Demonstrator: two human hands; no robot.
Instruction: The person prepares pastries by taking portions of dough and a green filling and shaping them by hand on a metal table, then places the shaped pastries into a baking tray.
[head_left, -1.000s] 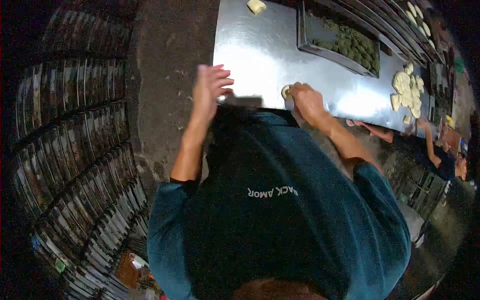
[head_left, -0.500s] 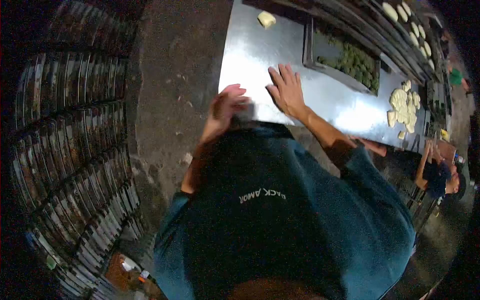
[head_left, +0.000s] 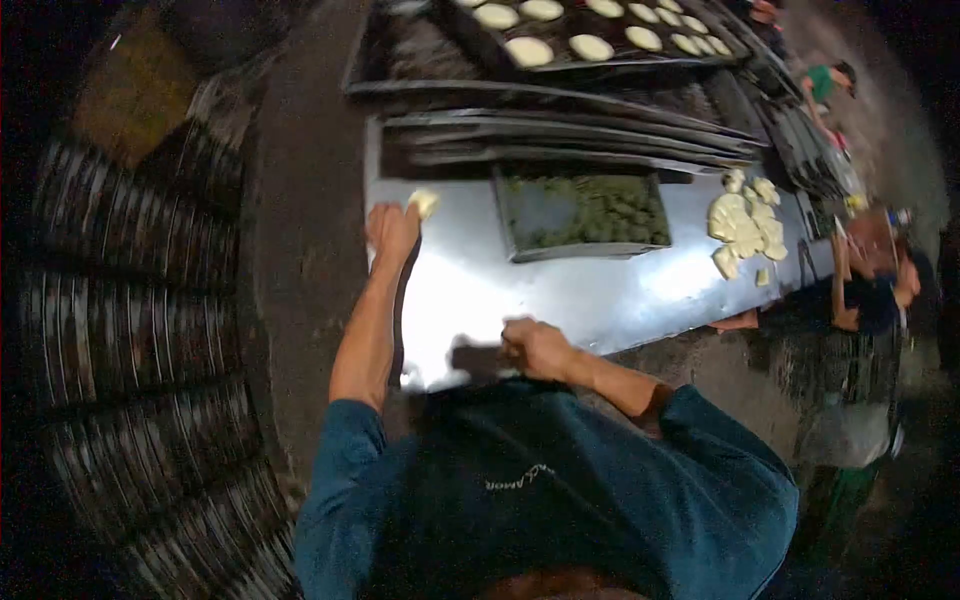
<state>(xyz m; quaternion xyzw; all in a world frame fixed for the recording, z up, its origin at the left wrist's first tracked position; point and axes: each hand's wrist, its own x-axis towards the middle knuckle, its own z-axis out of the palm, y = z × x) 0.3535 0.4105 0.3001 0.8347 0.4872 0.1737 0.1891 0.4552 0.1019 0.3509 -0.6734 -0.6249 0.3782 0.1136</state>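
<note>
On the shiny metal table (head_left: 460, 290), my left hand (head_left: 393, 235) reaches to the far left corner. Its fingers are bent in, with the thumb side against a small piece of pale dough (head_left: 425, 203). Close to my body, at the front edge, my right hand (head_left: 543, 350) is closed around the end of a dark, flat scraper (head_left: 476, 358). The scraper's blade points left over the bright tabletop and is slightly blurred. A rectangular tray of green filling (head_left: 590, 212) stands between the hands and the table's back side.
Several dough pieces (head_left: 745, 230) lie in a heap at the table's right. Behind are stacked trays (head_left: 570, 130) and a tray with pale dough rounds (head_left: 590, 47). Racks of trays (head_left: 140, 330) line the left. Another person (head_left: 875, 270) stands at the right end.
My left hand has moved from the front edge to the dough at the far corner. My right hand, earlier flat and spread on the table, has come back and closed on the scraper. The view has shifted.
</note>
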